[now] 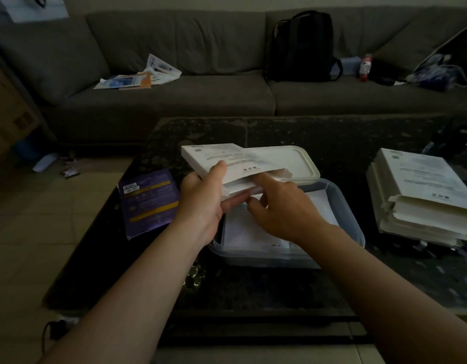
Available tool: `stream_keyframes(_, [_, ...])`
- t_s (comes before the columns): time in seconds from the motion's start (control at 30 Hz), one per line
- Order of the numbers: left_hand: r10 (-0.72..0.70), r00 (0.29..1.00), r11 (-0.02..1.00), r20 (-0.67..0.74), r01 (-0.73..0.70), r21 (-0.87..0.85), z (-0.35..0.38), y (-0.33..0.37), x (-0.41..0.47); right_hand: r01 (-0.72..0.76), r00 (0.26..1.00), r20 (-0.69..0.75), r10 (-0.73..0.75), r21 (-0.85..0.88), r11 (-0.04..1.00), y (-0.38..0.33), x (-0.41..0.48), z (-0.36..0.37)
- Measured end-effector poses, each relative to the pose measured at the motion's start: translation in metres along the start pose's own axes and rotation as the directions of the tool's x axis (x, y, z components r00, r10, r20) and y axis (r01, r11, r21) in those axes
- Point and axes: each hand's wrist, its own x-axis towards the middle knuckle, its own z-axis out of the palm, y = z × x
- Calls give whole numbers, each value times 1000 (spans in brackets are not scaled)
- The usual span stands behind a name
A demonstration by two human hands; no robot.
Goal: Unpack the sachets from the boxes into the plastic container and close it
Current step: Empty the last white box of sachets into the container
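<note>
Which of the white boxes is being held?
The white box above the plastic container, gripped by the left hand; the stacked boxes lie untouched aside.

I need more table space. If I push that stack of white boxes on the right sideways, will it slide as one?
Probably not: the stack of white boxes sits unevenly, its layers offset, so it would likely shear apart. The open end flaps look like thin card, so the boxes are probably light and easily dented.
</note>
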Motion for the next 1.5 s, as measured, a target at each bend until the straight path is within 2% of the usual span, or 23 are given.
stream_keyframes(0.2, [-5, 999, 1000, -42, 5, 7, -4, -1, 3, 121, 981, -138, -134, -99, 988, 1, 1, -3])
stream_keyframes(0.4, [-31, 996, 999, -78, 29, -31, -8, 7, 4, 228, 903, -343, -258, -125, 966, 0, -1, -13])
stream_keyframes(0.5, [-10, 996, 1000, -88, 8, -23, -8, 7, 4, 137, 894, -417, -163, -91, 986, 0, -1, -22])
stream_keyframes(0.63, [12, 997, 1000, -72, -12, -5, -3, 4, 2, 91, 926, -378, -6, 208, 974, -1, -2, -36])
stream_keyframes(0.77, [8, 998, 1000, -69, -8, -10, 2, 1, 2, 110, 904, -416, 101, 454, 884, 4, -5, -48])
stream_keyframes(1.0, [15, 994, 1000, -106, -15, -4, 7, -4, 4, 60, 829, -475, 293, 598, 799, 30, -9, -79])
stream_keyframes(1.1, [28, 991, 999, -133, -31, -23, 8, -4, 6, -62, 831, -428, 356, 564, 823, 43, -12, -83])
stream_keyframes(1.2, [40, 988, 999, -148, -44, -26, 8, -6, 8, -186, 883, -280, 377, 529, 828, 51, -13, -83])
stream_keyframes(1.3, [46, 986, 999, -161, -49, -12, 7, -8, 9, -244, 927, -157, 341, 441, 864, 55, -11, -78])
stream_keyframes(1.37, [52, 986, 999, -158, -54, -8, 7, -9, 10, -249, 948, -114, 296, 311, 917, 57, -8, -71])
stream_keyframes(1.43, [54, 986, 998, -158, -55, -1, 7, -9, 10, -214, 970, -93, 225, 109, 971, 63, -5, -61])
stream_keyframes(1.5, [52, 985, 999, -163, -53, 0, 7, -9, 11, -192, 978, -95, 185, -63, 979, 69, -3, -53])
